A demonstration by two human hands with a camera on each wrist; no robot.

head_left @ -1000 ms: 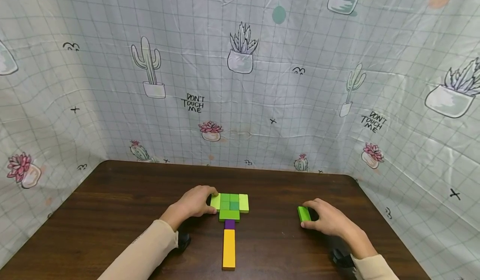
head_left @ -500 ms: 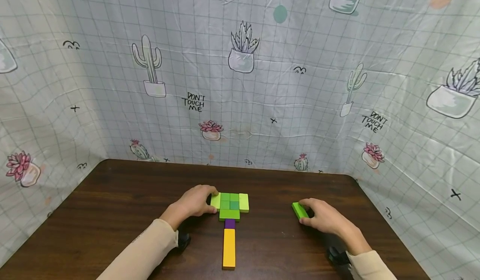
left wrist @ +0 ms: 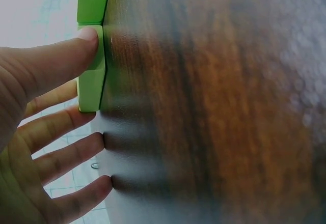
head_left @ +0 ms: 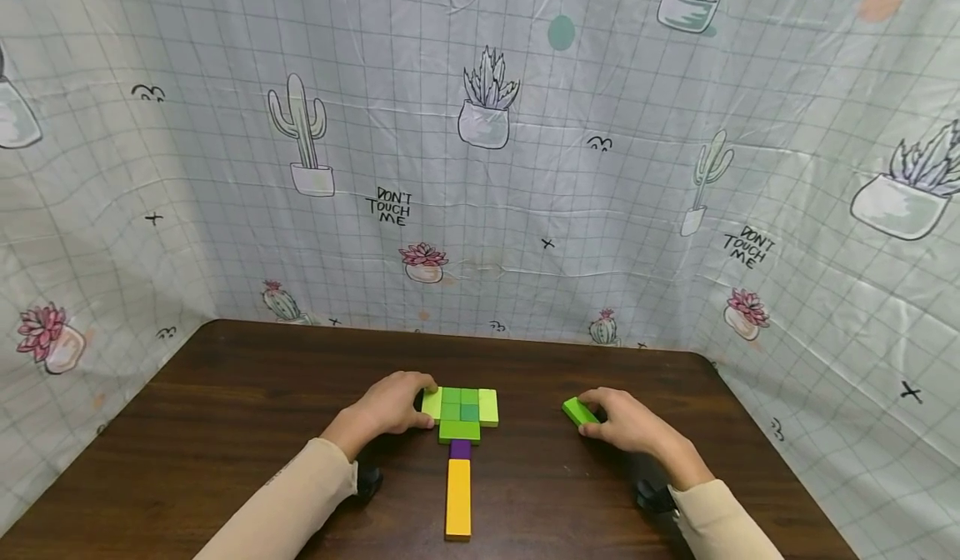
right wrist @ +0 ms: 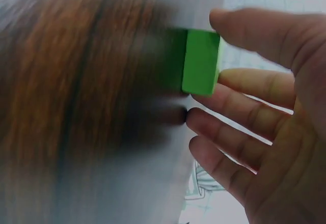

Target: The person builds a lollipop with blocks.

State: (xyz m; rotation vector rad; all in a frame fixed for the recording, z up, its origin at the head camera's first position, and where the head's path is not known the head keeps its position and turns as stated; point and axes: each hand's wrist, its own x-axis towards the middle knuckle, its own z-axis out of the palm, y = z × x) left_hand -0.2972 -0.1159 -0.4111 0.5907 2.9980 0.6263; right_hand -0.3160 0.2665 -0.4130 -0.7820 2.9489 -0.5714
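My left hand [head_left: 388, 403] pinches the light-green block [head_left: 431, 403] at the left end of a flat pattern of blocks on the table. Its thumb lies over the block [left wrist: 91, 90] in the left wrist view, with a fingertip at the block's other end. To the right, my right hand [head_left: 632, 421] holds a loose green block [head_left: 577, 412] by its ends, turned at a slant. The right wrist view has that block [right wrist: 201, 62] between thumb and fingers, low at the table. A gap separates it from the pattern.
Several green blocks [head_left: 452, 397] fill the pattern's middle, with a light-green block [head_left: 487, 407] on their right. Below them come a wider green block [head_left: 460, 431], a purple block [head_left: 460, 449] and a long yellow block [head_left: 458, 500]. A cactus-print curtain [head_left: 480, 210] surrounds the dark wooden table [head_left: 262, 385].
My right hand has moved left with the green block, which has turned from nearly upright in view to a slant. My left hand and the pattern have stayed in place.
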